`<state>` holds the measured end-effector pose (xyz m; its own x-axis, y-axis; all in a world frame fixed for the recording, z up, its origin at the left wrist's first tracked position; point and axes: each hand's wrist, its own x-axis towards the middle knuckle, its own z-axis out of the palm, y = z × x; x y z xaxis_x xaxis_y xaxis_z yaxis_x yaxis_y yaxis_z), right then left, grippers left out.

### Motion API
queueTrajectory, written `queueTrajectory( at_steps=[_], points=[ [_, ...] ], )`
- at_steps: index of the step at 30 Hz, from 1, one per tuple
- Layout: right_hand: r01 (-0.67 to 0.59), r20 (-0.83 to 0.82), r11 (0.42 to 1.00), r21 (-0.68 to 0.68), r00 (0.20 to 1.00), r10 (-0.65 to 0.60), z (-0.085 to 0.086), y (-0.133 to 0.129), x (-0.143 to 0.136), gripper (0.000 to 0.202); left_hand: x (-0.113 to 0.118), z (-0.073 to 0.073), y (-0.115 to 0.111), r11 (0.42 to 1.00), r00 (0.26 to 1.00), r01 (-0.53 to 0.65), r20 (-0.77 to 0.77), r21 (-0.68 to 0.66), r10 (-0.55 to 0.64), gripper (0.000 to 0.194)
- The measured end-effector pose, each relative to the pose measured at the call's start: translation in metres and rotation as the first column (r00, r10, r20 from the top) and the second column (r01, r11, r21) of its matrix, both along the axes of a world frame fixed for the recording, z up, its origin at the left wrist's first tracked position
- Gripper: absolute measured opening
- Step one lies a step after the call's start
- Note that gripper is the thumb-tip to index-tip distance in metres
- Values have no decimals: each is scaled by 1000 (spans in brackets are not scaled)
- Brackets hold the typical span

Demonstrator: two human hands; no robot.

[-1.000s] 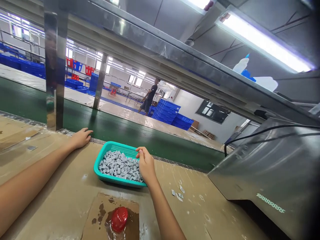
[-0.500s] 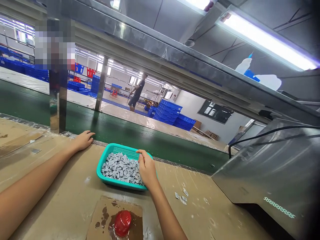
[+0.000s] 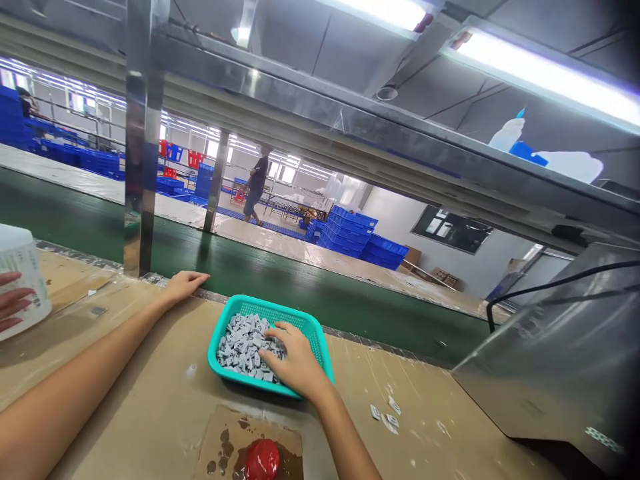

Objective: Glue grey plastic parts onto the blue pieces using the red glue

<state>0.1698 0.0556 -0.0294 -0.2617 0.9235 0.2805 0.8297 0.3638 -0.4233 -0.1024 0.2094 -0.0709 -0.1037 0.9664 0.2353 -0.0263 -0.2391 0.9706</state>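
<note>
A teal plastic basket [image 3: 321, 347] stands on the brown tabletop, holding a heap of small grey parts [image 3: 245, 343]. Over the right part of the heap is my right hand [image 3: 293, 359], its fingers spread and touching the parts. My left hand [image 3: 185, 285] rests at the table's edge beside the green conveyor belt, fingers stretched out and nothing in them. Below the basket, a red object [image 3: 263, 460] with a wet shine sits on a stained piece of cardboard [image 3: 213, 443]. Several loose grey parts [image 3: 392, 421] lie on the table to the right of the basket.
The green belt [image 3: 280, 273] runs behind the table. At the left edge, another person's hand [image 3: 15, 300] holds a white tub [image 3: 36, 267]. A metal post [image 3: 137, 147] rises at left; a metal housing [image 3: 560, 360] stands at right. A person [image 3: 256, 183] walks beyond, near blue crates [image 3: 347, 230].
My right hand has moved from the basket's back right rim onto the parts, and its fingers have spread. The white tub and the other person's hand have come into view at the left.
</note>
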Motion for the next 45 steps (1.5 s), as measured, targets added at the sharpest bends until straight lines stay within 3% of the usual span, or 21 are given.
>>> queueTrajectory(
  at_steps=[3, 7, 12, 17, 26, 40, 45],
  points=[
    [-12, 11, 1000, -6, 1000, 12, 4, 2, 0, 27, -6, 19, -8, 995, 932, 56, 352, 85, -83, 43],
    [-40, 15, 999, -35, 999, 40, 6, 4, 0, 25, -13, 29, -19, 978, 684, 138, 699, 158, -209, 47],
    [-30, 36, 998, -63, 999, 33, 4, 3, 1, 23, -14, 26, -23, 969, 483, 173, 843, 175, -239, 47],
    [-24, 56, 997, -69, 998, 28, 5, 5, 1, 22, -15, 24, -20, 967, 371, 174, 897, 187, -240, 49],
    [-26, 74, 997, -75, 997, 31, 4, 7, 1, 22, -19, 22, -18, 969, 307, 155, 923, 194, -234, 49],
    [-23, 79, 997, -80, 996, 30, 4, 6, 2, 25, -17, 24, -19, 966, 305, 191, 925, 173, -226, 48],
    [-22, 85, 996, -90, 996, 29, 4, 4, 2, 36, -17, 24, -18, 966, 313, 198, 924, 163, -221, 48]
  ],
)
